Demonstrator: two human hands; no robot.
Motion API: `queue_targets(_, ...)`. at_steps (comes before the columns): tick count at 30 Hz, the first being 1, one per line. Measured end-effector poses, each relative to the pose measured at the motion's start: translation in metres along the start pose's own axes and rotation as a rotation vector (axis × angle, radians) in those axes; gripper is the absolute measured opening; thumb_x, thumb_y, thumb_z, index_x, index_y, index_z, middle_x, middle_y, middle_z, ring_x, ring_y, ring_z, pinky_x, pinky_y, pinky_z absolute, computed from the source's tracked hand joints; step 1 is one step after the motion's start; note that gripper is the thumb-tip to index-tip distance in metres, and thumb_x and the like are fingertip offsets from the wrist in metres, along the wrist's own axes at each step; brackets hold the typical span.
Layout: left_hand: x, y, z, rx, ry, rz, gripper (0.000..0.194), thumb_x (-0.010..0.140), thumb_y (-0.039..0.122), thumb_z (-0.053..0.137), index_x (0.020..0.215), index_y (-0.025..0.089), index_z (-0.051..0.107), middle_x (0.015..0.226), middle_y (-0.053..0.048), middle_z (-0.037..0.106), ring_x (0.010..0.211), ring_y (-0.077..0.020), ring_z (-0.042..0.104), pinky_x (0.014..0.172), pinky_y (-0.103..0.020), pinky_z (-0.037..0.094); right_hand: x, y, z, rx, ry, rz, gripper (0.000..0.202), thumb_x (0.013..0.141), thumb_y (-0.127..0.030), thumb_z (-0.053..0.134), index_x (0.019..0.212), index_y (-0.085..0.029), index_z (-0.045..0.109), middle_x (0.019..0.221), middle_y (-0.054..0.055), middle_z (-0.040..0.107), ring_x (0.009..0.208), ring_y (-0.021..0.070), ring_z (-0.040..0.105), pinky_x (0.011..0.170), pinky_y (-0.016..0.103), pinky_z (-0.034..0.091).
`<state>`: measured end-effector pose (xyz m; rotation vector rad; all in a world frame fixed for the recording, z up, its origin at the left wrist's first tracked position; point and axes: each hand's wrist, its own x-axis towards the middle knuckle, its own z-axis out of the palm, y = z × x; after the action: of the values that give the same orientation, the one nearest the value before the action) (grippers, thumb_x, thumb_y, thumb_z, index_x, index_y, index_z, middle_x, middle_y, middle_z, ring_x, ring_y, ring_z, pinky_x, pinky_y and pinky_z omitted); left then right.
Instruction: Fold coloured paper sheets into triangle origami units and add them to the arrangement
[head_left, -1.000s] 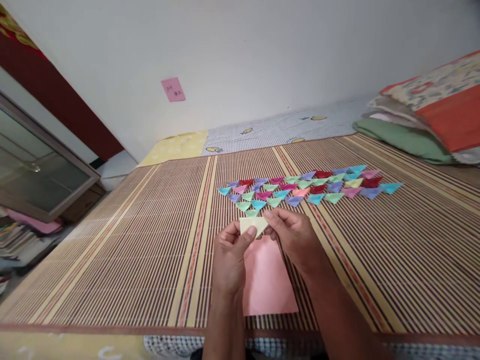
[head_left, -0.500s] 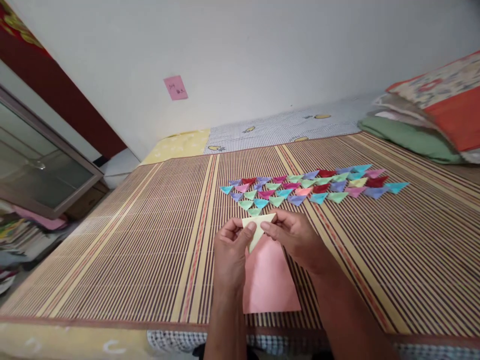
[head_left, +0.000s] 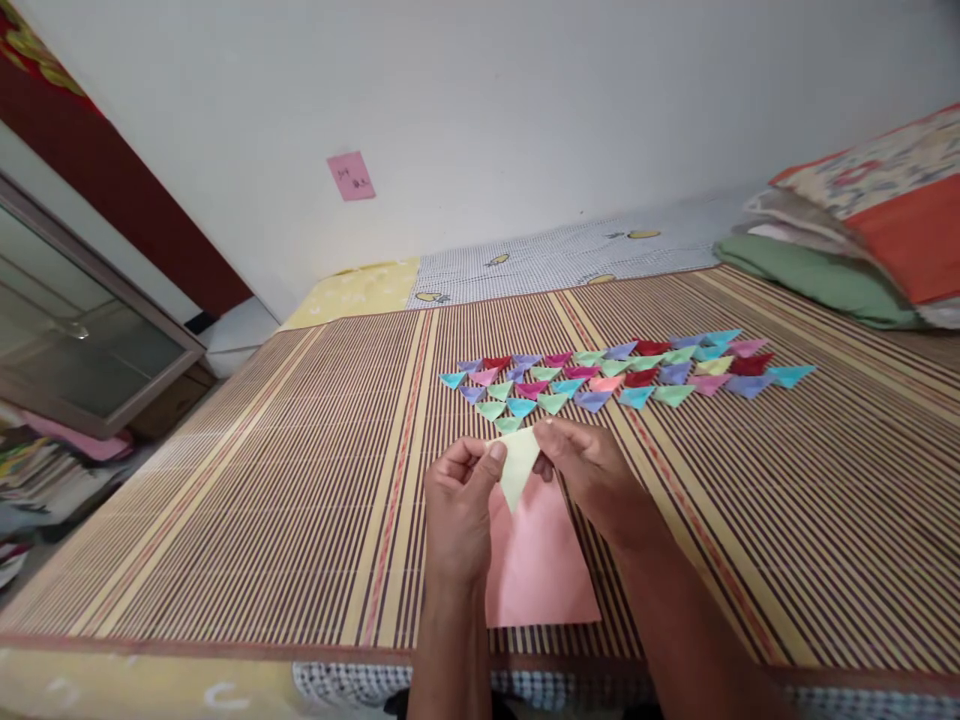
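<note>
A pale yellow piece of folded paper [head_left: 517, 468], shaped like a triangle with its point down, is held up between both hands. My left hand [head_left: 463, 500] pinches its left corner, thumb on the front face. At the right corner, my right hand [head_left: 589, 475] grips it between thumb and fingers. Beneath the hands lies a flat pink sheet of paper [head_left: 544, 570], its upper part partly hidden. Just beyond, several small folded paper triangles [head_left: 592, 400] in many colours lie in rows on the striped mat [head_left: 300, 500].
Folded bedding and an orange patterned pillow [head_left: 915, 240] are piled at the far right. A pink note [head_left: 351, 176] is stuck on the white wall [head_left: 525, 110]. To the left stands a glass-fronted cabinet [head_left: 82, 310], with stacked papers [head_left: 45, 455] below it.
My right thumb has slid from the middle of the yellow paper to its right corner. The paper's lower point has shifted slightly right, showing more of its face.
</note>
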<state>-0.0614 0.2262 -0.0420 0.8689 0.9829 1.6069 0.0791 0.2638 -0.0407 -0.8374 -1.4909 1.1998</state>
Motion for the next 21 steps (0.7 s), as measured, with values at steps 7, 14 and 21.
queue_targets(7, 0.003, -0.001, 0.001, 0.001, 0.1, -0.007, 0.026, 0.075, 0.032, 0.084, 0.066, 0.016, 0.065, 0.06, 0.004, 0.052, 0.06, -0.0097, 0.048, 0.061, -0.022, 0.04, -0.003, -0.001, 0.0, -0.083, -0.075, -0.013, 0.032, 0.095, -0.033, 0.06, 0.067, -0.019, 0.057, 0.061, -0.003, 0.053, 0.059, 0.0126, 0.049, 0.057, 0.026, 0.038)
queue_targets(14, 0.003, 0.004, -0.007, 0.08, 0.023, -0.022, 0.024, 0.078, 0.034, 0.08, 0.068, 0.015, 0.068, 0.061, 0.002, 0.052, 0.061, -0.0111, 0.044, 0.061, -0.023, 0.036, -0.001, 0.0, 0.001, -0.077, -0.051, -0.015, 0.04, 0.1, -0.035, 0.052, 0.063, -0.02, 0.055, 0.058, -0.002, 0.056, 0.057, 0.013, 0.053, 0.056, 0.026, 0.041)
queue_targets(21, 0.002, 0.003, -0.01, 0.169, -0.067, -0.004, 0.018, 0.083, 0.028, 0.077, 0.07, 0.016, 0.071, 0.062, 0.002, 0.053, 0.06, -0.0096, 0.042, 0.058, -0.022, 0.034, -0.001, -0.002, -0.003, -0.106, 0.106, -0.064, 0.038, 0.098, -0.034, 0.057, 0.062, -0.021, 0.051, 0.056, -0.004, 0.048, 0.054, 0.0121, 0.046, 0.055, 0.027, 0.036)
